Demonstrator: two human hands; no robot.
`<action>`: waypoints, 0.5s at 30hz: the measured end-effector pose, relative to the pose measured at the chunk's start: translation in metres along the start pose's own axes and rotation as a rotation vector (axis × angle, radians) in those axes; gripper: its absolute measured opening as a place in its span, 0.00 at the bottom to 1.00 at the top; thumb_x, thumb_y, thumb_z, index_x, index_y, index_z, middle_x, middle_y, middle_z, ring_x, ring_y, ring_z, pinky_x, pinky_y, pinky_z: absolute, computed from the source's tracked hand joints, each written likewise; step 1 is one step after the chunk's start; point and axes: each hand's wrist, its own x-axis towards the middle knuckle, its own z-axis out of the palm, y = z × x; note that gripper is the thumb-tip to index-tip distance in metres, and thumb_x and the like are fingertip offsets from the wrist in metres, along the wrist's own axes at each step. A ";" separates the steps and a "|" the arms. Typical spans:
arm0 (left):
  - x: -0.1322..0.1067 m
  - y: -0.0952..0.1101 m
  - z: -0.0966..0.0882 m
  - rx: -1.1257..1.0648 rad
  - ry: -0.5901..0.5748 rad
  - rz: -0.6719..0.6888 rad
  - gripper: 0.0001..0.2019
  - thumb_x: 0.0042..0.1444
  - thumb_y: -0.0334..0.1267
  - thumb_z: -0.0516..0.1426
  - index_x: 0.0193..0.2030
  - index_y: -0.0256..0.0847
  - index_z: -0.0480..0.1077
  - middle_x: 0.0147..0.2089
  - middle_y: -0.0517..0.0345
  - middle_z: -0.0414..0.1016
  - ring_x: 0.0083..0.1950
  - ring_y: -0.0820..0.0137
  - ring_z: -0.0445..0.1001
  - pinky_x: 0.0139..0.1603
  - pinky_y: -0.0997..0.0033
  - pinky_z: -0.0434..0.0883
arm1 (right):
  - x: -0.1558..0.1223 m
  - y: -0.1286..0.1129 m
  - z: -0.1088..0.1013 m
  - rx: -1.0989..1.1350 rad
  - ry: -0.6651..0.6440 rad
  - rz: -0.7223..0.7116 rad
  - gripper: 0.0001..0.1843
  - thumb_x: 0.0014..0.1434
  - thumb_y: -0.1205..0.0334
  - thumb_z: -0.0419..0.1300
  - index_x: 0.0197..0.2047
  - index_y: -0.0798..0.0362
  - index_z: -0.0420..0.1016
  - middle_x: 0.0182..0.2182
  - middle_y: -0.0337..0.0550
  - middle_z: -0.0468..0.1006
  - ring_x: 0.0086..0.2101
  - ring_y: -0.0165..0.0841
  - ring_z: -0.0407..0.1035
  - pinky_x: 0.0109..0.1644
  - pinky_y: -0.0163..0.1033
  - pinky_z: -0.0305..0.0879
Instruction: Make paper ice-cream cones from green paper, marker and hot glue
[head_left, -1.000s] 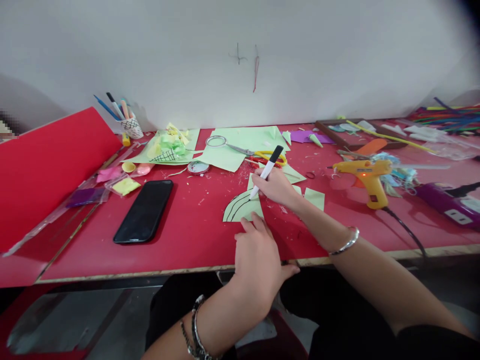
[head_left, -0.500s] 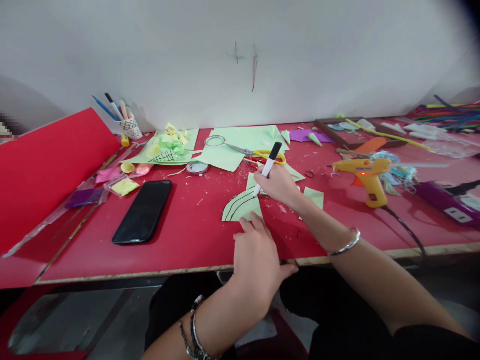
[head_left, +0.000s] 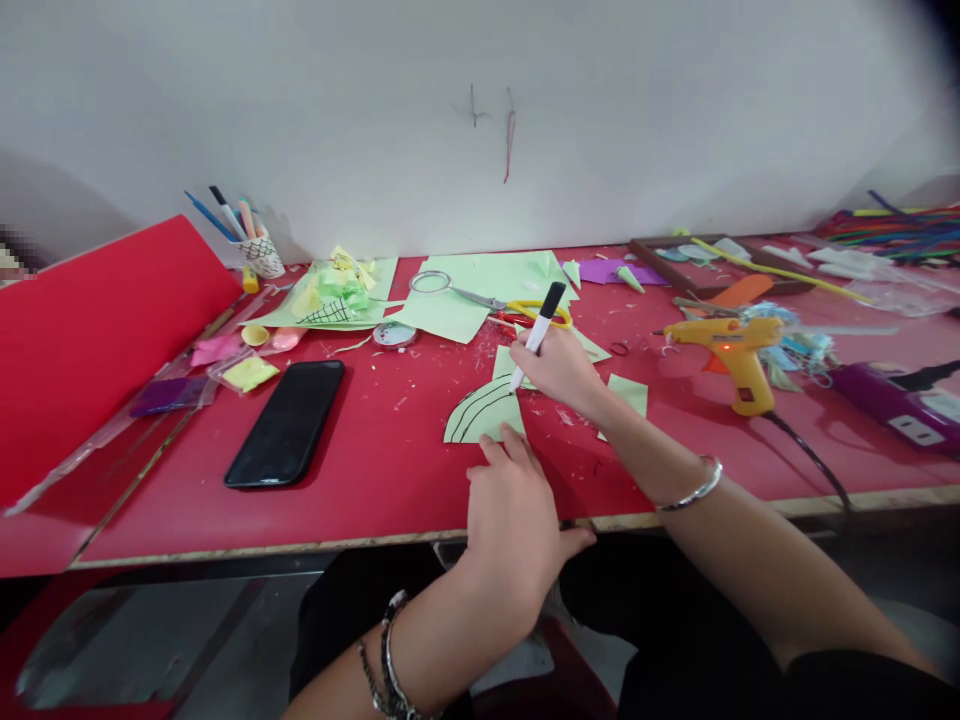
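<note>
A white marker with a black cap end [head_left: 538, 335] is gripped in my right hand [head_left: 562, 372], its tip down on a curved piece of pale green paper [head_left: 472, 415]. Several black arcs run along that paper. My left hand [head_left: 514, 505] rests at the table's front edge, fingers stretched out, their tips on the lower edge of the paper and the thumb apart. Part of the paper is hidden under my right hand. Just behind lie yellow-handled scissors [head_left: 487, 300] on larger green sheets [head_left: 457, 320]. A small green scrap [head_left: 628, 395] lies right of my right hand.
A black phone [head_left: 286, 425] lies to the left, near a leaning red board [head_left: 105, 350]. A pen cup [head_left: 260, 255] stands at the back. On the right are a yellow glue gun [head_left: 724, 350] with its light lit, a purple power strip [head_left: 900, 405] and a brown frame [head_left: 652, 262].
The marker tip and my right hand have shifted very slightly to the right along the arc. My left hand stays where it was.
</note>
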 end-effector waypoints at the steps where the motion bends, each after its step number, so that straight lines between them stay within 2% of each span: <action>1: 0.000 0.000 0.000 -0.003 -0.001 0.000 0.45 0.42 0.60 0.54 0.58 0.22 0.56 0.61 0.33 0.54 0.52 0.47 0.62 0.37 0.59 0.72 | 0.000 0.000 0.000 -0.017 0.005 0.001 0.14 0.49 0.66 0.48 0.15 0.52 0.54 0.14 0.39 0.64 0.18 0.27 0.55 0.24 0.36 0.49; 6: 0.000 0.000 0.001 -0.012 0.003 -0.003 0.46 0.41 0.60 0.54 0.59 0.21 0.54 0.61 0.33 0.53 0.51 0.48 0.62 0.38 0.58 0.71 | 0.002 0.001 -0.003 -0.081 0.000 0.044 0.13 0.49 0.65 0.48 0.14 0.53 0.57 0.16 0.41 0.69 0.19 0.28 0.58 0.23 0.35 0.50; 9: 0.000 0.000 0.002 0.008 0.022 -0.003 0.45 0.42 0.61 0.53 0.58 0.22 0.56 0.60 0.34 0.55 0.50 0.50 0.62 0.39 0.59 0.70 | 0.001 -0.002 -0.005 -0.049 0.016 0.057 0.14 0.49 0.66 0.48 0.14 0.53 0.56 0.15 0.41 0.69 0.18 0.27 0.58 0.22 0.34 0.50; 12: 0.000 0.000 0.004 0.049 0.064 0.020 0.44 0.42 0.62 0.52 0.56 0.22 0.59 0.59 0.34 0.58 0.50 0.54 0.62 0.45 0.59 0.67 | -0.002 -0.006 -0.004 0.128 0.041 0.013 0.14 0.50 0.66 0.48 0.14 0.53 0.55 0.13 0.37 0.65 0.17 0.25 0.57 0.20 0.32 0.50; 15: 0.000 0.001 0.007 0.092 0.071 0.065 0.42 0.44 0.62 0.51 0.54 0.23 0.62 0.59 0.35 0.57 0.55 0.53 0.57 0.50 0.59 0.64 | -0.007 -0.012 0.002 0.382 -0.111 -0.040 0.14 0.52 0.65 0.48 0.17 0.53 0.57 0.12 0.34 0.61 0.16 0.23 0.57 0.18 0.29 0.51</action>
